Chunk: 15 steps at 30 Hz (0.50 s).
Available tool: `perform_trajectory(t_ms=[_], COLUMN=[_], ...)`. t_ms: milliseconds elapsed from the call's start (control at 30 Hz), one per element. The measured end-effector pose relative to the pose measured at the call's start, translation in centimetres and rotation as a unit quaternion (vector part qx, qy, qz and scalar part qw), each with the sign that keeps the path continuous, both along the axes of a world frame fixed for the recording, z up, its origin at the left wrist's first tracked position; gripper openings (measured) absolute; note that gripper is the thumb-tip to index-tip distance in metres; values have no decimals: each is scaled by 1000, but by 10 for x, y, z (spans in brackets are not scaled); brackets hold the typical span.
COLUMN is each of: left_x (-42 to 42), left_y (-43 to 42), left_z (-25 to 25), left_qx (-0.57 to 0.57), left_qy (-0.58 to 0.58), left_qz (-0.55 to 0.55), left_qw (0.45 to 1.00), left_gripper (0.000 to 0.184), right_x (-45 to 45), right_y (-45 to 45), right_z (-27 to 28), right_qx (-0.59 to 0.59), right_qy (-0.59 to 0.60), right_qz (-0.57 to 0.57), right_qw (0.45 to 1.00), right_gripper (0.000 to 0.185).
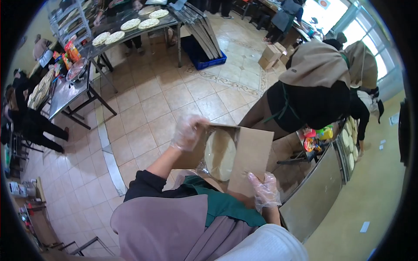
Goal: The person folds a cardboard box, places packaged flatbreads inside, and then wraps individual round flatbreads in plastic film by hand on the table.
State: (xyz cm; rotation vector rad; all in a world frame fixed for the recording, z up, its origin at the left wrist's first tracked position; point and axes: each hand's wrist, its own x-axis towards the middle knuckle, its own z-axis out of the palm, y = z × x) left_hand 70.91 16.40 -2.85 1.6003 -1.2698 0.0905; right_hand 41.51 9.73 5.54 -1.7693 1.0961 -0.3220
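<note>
In front of my body I hold an open cardboard box [251,161] with both hands. Inside it lies a pale round flat bread [220,155], with clear plastic wrap showing around its edge. My left hand [190,132], in a clear plastic glove, grips the upper left edge of the box; its fingertips are partly hidden. My right hand [264,190], gloved the same way, is closed on the lower right corner of the raised flap, thumb on the near face.
A bent-over person [311,91] works close on my right beside trays of round breads [348,143]. Ahead, a metal table [167,21] bears several topped rounds. A blue crate [204,63] holds leaning trays. Cardboard boxes [271,55] stand farther back. A side table [65,98] is left.
</note>
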Motion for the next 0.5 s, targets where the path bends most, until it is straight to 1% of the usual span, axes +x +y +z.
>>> perform_trajectory(t_ms=[33, 100, 133, 200, 233, 300, 333, 367, 400, 433, 500], left_x=[9, 30, 46, 71, 69, 57, 53, 48, 38, 31, -8], left_y=[-6, -23, -36, -69, -87, -122, -136, -155, -169, -173, -150], left_z=[8, 20, 26, 36, 37, 31, 16, -3, -8, -15, 14], left_qx=[-1, 78, 78, 235, 237, 314, 316, 288, 262, 259, 222], left_qy=[22, 2, -4, 35, 28, 122, 114, 117, 120, 3, -18], left_qz=[6, 46, 30, -78, -91, -205, -220, -257, -299, -150, 15], left_qw=[1000, 996, 996, 968, 967, 919, 916, 915, 910, 954, 975], left_gripper=[12, 12, 12, 14, 14, 25, 25, 34, 44, 61, 69], right_x=[-1, 3, 3, 3, 2, 0, -1, -3, -6, -11, -27], right_y=[2, 6, 8, 9, 9, 7, 5, 4, 4, 2, -2], right_z=[3, 10, 17, 29, 28, 21, 18, 14, 12, 16, 23], right_qx=[1, 9, 9, 17, 19, -107, -108, -93, -75, -70, -8], right_qy=[-2, -20, -25, 35, 32, -10, -11, 19, 49, 50, 112], right_qz=[-12, 26, 9, 66, 51, 157, 140, 99, 51, 19, -58], right_qw=[1000, 999, 1000, 997, 998, 982, 984, 991, 995, 996, 992], right_gripper=[24, 26, 26, 23, 23, 24, 24, 23, 23, 23, 23])
